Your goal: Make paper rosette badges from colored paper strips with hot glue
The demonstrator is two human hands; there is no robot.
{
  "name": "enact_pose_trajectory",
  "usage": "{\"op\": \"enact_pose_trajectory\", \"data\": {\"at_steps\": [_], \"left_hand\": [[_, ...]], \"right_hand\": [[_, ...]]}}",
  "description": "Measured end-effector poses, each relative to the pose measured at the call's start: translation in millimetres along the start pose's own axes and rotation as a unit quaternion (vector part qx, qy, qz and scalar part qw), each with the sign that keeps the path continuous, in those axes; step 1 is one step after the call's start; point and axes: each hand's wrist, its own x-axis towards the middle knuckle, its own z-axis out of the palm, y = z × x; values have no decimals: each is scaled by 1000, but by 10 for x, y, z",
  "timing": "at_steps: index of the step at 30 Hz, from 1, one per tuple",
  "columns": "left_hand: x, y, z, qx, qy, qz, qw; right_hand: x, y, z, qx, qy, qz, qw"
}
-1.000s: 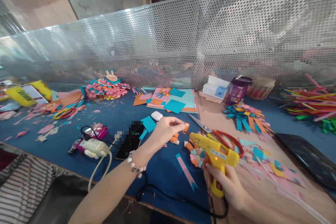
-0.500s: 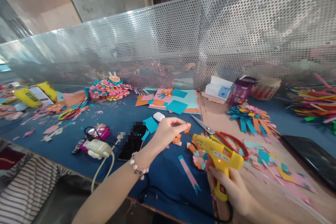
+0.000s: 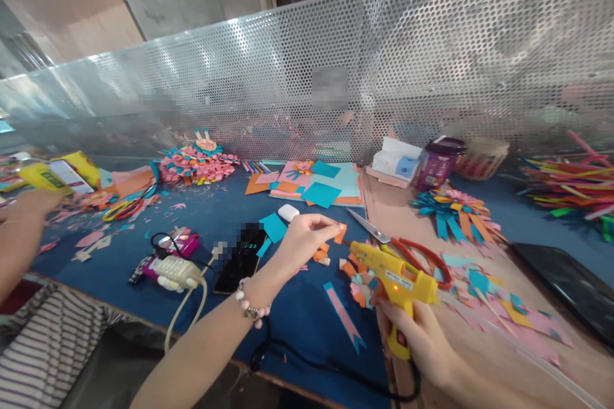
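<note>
Another person's arm (image 3: 22,236) has come in, far left of the scissors (image 3: 384,238); my hands have hardly moved.
Just left of the scissors, my left hand (image 3: 307,236) pinches a small orange paper piece (image 3: 341,234); on their near side, my right hand (image 3: 419,329) wraps the grip of the yellow glue gun (image 3: 403,280), its tip near that piece.

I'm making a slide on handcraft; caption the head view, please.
The left hand pinches an orange paper piece while the right hand points a yellow glue gun at it.
</note>
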Motion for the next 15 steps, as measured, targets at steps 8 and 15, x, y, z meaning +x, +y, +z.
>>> {"op": "enact_pose_trajectory", "data": {"at_steps": [8,15], "left_hand": [[64,138,-233,-39,81,55,994],[-3,383,-555,-23,289,303,908]], "right_hand": [[-8,-148,43,19,55,18,998],[973,-1302,-27,-3,57,-117,991]]}}
